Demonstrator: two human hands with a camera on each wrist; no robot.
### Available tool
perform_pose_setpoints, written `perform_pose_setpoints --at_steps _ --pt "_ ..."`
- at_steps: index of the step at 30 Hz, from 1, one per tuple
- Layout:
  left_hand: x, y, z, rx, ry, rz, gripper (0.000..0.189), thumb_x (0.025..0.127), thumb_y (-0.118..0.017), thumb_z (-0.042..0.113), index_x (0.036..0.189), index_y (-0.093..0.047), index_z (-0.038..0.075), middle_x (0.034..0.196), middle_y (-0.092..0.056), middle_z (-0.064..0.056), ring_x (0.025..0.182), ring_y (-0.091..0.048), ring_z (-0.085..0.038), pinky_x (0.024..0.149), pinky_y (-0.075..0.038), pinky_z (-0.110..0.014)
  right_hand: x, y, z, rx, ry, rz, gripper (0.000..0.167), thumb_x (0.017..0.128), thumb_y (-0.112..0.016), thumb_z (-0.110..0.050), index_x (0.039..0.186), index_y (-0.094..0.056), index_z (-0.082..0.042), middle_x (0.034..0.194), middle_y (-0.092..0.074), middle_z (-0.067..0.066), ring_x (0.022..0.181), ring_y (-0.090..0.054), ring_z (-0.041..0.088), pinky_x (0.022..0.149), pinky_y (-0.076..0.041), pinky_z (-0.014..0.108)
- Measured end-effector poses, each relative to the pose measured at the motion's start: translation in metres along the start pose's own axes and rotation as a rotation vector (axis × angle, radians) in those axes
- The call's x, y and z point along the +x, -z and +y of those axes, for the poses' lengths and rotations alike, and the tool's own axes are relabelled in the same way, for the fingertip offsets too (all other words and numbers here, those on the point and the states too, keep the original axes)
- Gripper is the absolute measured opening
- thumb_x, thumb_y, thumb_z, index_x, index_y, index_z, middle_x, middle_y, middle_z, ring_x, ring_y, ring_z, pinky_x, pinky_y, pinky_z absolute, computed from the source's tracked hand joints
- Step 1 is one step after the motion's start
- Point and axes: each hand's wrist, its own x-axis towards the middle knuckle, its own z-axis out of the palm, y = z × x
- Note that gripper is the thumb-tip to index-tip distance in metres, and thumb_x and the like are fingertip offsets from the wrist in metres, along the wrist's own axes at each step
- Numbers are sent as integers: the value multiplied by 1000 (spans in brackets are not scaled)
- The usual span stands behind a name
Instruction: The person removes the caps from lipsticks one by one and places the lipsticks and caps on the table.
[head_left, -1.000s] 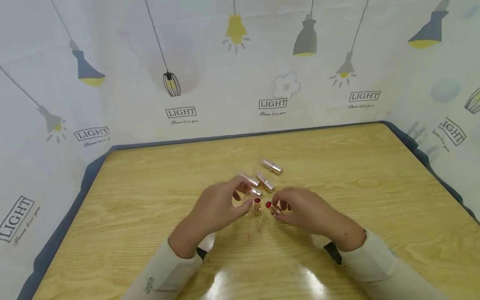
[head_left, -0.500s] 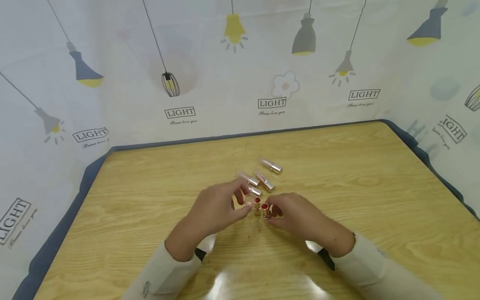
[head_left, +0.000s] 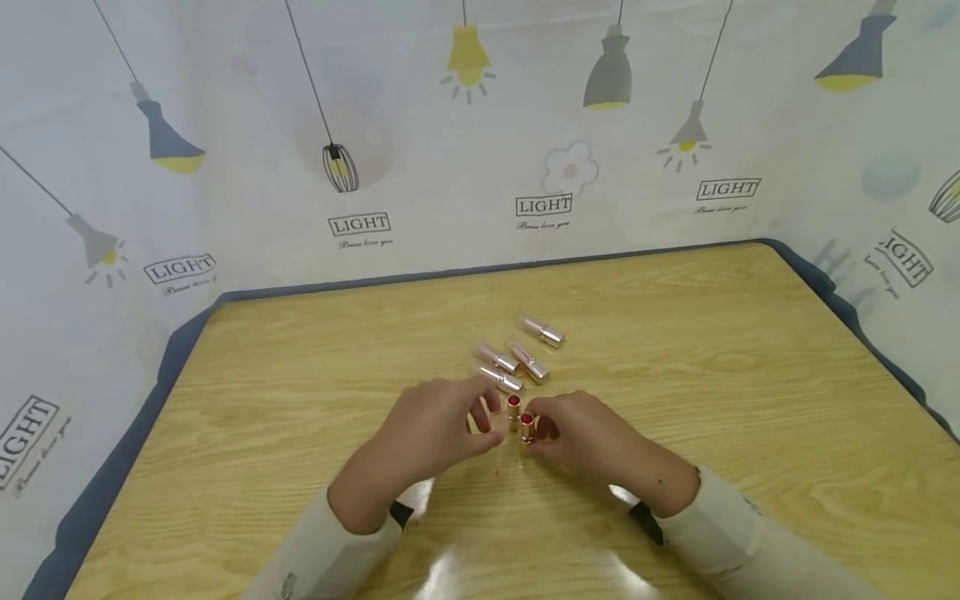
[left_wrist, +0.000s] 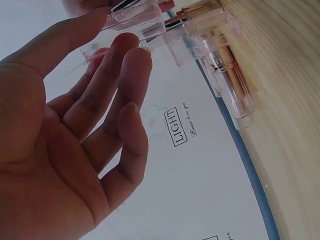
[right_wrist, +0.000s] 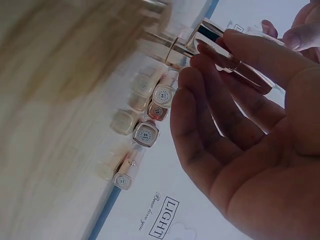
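My left hand (head_left: 435, 425) pinches a clear lipstick cap (left_wrist: 132, 27) between thumb and fingers, just left of an uncapped red lipstick (head_left: 513, 410) that stands upright on the table. With thumb and fingertips my right hand (head_left: 592, 429) grips a second uncapped red lipstick (head_left: 527, 428), its red end up, close in front of the standing one. The cap is faint against the wood in the head view. In the right wrist view, fingers hide part of the held lipstick. A capped lipstick (head_left: 501, 379) lies just beyond the left fingertips.
Beyond the hands lie more capped lipsticks, a close pair (head_left: 529, 363) (head_left: 497, 358) and one farther back (head_left: 542, 331). They rest on a wood-grain table (head_left: 315, 367). A white printed curtain (head_left: 450, 167) borders its back and sides.
My right hand has moved left and nearer to me, and its lipstick went from tilted to upright beside the standing one. My left hand with the cap has shifted slightly toward me.
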Motion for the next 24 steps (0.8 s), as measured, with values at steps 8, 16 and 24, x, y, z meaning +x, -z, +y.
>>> perform_pose_setpoints --at_steps 8,16,24 --pt "-3 -4 4 11 -38 -20 21 83 -81 33 96 -67 23 77 -72 17 69 -64 -2 61 -46 -26 0 -4 3 28 27 -2 17 82 -81 -9 96 -69 -8 74 -68 -6 67 -59 0 62 -49 18" --pt "-2 -11 8 100 -28 -83 22 84 -81 35 97 -67 24 78 -72 18 72 -66 -7 58 -44 -27 -1 -7 5 58 26 -14 14 83 -79 -7 88 -67 -12 71 -63 -8 63 -55 3 60 -47 19" --pt "-1 -15 6 146 -37 -102 23 83 -82 33 96 -68 22 75 -71 18 75 -68 -10 59 -46 -27 -2 -3 4 59 39 -32 14 82 -78 -2 89 -68 -10 75 -66 -5 68 -59 2 64 -49 20"
